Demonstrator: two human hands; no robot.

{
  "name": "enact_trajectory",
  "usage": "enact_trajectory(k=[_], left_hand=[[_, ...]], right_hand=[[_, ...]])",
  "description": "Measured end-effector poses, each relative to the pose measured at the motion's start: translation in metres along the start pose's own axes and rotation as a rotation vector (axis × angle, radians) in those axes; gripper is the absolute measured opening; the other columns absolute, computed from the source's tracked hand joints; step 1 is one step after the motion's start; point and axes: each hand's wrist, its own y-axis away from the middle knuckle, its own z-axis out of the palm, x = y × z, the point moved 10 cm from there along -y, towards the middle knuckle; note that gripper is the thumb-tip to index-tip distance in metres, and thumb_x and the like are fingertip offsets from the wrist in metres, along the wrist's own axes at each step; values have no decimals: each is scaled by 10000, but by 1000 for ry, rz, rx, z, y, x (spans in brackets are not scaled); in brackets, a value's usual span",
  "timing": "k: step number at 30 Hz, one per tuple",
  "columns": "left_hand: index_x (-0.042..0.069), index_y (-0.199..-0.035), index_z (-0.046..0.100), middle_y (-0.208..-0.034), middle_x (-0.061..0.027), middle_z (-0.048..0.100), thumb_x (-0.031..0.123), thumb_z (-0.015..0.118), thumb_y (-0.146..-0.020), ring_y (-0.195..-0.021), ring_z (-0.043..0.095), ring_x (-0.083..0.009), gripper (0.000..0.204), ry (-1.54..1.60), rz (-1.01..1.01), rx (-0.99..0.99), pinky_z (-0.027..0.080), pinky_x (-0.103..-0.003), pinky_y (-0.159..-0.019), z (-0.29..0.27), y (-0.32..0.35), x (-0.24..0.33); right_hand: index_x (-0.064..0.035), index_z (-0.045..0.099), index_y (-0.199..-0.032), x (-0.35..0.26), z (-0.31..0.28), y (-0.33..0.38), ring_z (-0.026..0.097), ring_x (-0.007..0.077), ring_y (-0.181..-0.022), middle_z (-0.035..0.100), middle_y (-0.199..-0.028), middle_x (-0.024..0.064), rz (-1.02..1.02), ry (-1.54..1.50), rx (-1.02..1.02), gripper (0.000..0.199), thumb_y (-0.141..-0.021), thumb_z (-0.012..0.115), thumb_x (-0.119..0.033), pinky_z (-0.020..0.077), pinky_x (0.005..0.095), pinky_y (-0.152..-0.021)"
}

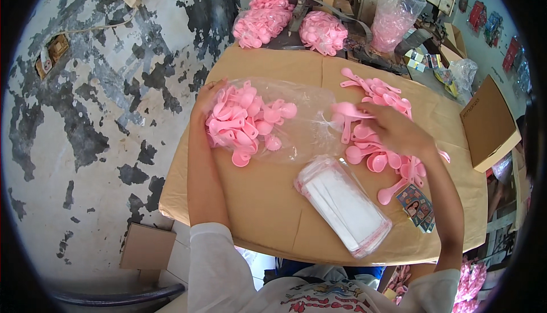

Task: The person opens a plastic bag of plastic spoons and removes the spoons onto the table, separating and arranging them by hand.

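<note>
Brown cardboard covers the bench (pixel 268 210), a broad flat sheet creased down its middle. On it lies a clear, crinkled plastic bag (pixel 296 125), its closed end to the person's left and its mouth toward the right. It looks partly filled: a heap of small pink plastic scoops (pixel 239 122) is bunched at the closed end, while the rest of the bag is slack and nearly bare. A loose pile of the same pink scoops (pixel 379 142) is strewn across the right side of the bench, so by the look of it a good share is left outside. Nearer the person sits a flat stack of clear plastic sleeves (pixel 345 205), and just right of it a small printed card stack (pixel 419 207).

The left hand (pixel 208 99) rests open, fingers curved against the bag's filled end. The right hand (pixel 396 131) lies palm-down at the bag's mouth, loosely closed over a few loose scoops; how many it grips cannot be told.
</note>
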Motion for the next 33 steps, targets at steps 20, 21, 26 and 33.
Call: enact_trajectory(k=[20, 21, 26, 33], left_hand=[[22, -997, 673, -883, -32, 679, 320, 688, -944, -747, 630, -108, 304, -4, 29, 22, 519, -257, -668, -11, -1, -6], [36, -963, 668, -865, -21, 670, 323, 691, -943, -724, 621, -102, 289, 17, 43, 9, 515, -253, -652, -15, -1, -5], [35, -978, 661, -869, -28, 669, 342, 695, -939, -715, 627, -108, 311, 60, 48, 10, 522, -257, -644, -2, -2, 1], [17, -946, 708, -861, -24, 667, 370, 700, -926, -713, 572, -93, 354, 19, 81, 25, 467, -244, -641, 12, 4, 10]], right_hand=[[-26, 551, -1331, -1, 145, -142, 614, 295, -1104, 640, -1223, 182, -148, -65, -72, 415, -923, 589, -92, 469, 371, -948], [-27, 550, -1334, -8, 129, -129, 619, 290, -1097, 646, -1214, 181, -176, -90, -101, 414, -929, 587, -99, 471, 371, -941], [-32, 544, -1347, -23, 66, -73, 640, 272, -1067, 669, -1180, 176, -154, -99, -171, 410, -950, 579, -129, 482, 369, -915], [-92, 561, -1312, 12, 1, -13, 635, 135, -970, 660, -1062, 62, -123, -263, -69, 370, -1012, 572, -308, 527, 310, -789]])
